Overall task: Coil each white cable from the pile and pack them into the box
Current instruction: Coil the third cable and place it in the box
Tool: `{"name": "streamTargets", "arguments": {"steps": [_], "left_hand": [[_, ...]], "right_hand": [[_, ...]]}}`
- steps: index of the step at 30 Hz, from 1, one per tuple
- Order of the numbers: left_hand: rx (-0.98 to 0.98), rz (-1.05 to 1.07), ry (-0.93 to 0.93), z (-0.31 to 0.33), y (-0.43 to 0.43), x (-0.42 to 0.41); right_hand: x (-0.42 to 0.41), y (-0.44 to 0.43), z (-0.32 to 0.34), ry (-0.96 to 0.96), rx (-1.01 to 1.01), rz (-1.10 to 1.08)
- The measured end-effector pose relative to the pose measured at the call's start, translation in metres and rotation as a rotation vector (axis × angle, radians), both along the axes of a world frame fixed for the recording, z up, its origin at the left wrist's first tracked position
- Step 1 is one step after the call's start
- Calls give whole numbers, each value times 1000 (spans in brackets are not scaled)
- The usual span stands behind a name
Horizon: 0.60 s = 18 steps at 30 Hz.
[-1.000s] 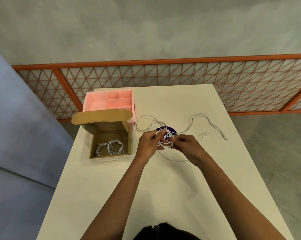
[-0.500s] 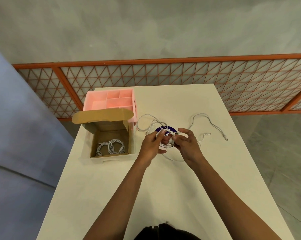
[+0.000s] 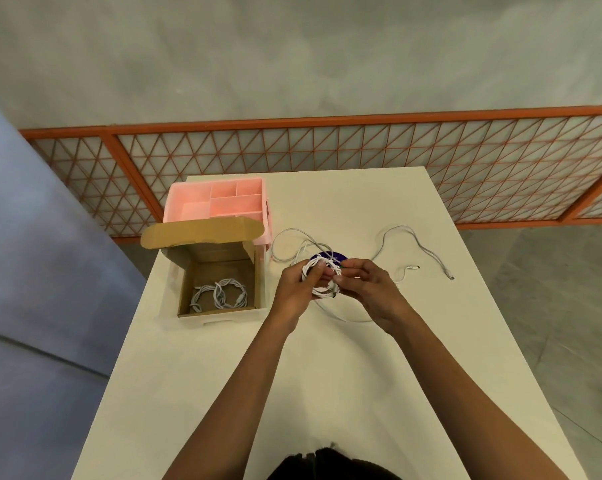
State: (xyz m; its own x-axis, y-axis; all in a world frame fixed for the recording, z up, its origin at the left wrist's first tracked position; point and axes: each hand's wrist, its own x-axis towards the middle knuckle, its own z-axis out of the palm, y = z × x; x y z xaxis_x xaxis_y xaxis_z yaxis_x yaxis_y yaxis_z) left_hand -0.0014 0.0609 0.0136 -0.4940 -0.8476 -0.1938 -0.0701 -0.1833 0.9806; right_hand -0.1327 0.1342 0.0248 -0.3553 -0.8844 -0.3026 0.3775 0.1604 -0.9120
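At the centre of the frame, above the white rectangular table (image 3: 327, 393), both hands work one white cable coil (image 3: 318, 278) held just clear of the surface. The left hand (image 3: 298, 289) is closed around the loops with the fingers curled through the ring; the right hand (image 3: 369, 292) pinches the loose cable end at the coil's right side, its other fingers partly spread. Judged from this, the step in hand is securing the coil: wrap the tail tightly around the bundle and keep the left grip firm so the loops do not spring apart — slack here would undo the coil. The open brown cardboard box (image 3: 220, 271) sits left of centre and already contains two coiled white cables (image 3: 220, 294); a pink plastic compartment organiser (image 3: 220, 202) stands behind it. More loose white cables (image 3: 414, 244) lie on the table at right of centre, beside a dark purple round disc (image 3: 329, 256) partly hidden by the hands. Compared with the frame half a second ago, the hands have risen slightly and the right fingers have shifted along the tail — the box contents are unchanged.
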Motion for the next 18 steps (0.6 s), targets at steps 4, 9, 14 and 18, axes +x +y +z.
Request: {"name": "streamTargets", "arguments": {"steps": [4,9,14,18], "left_hand": [[24,-41,5,5,-1,1],[39,-56,14,1,-3,6],[-12,-64,-24,-6,-5,7],[-29,-75,-38,-7,-6,6]], "right_hand": [[-3,2,0,-9,17,67],[-2,3,-1,-23,18,72],[2,3,5,50,41,63],[5,2,5,93,39,68]]}}
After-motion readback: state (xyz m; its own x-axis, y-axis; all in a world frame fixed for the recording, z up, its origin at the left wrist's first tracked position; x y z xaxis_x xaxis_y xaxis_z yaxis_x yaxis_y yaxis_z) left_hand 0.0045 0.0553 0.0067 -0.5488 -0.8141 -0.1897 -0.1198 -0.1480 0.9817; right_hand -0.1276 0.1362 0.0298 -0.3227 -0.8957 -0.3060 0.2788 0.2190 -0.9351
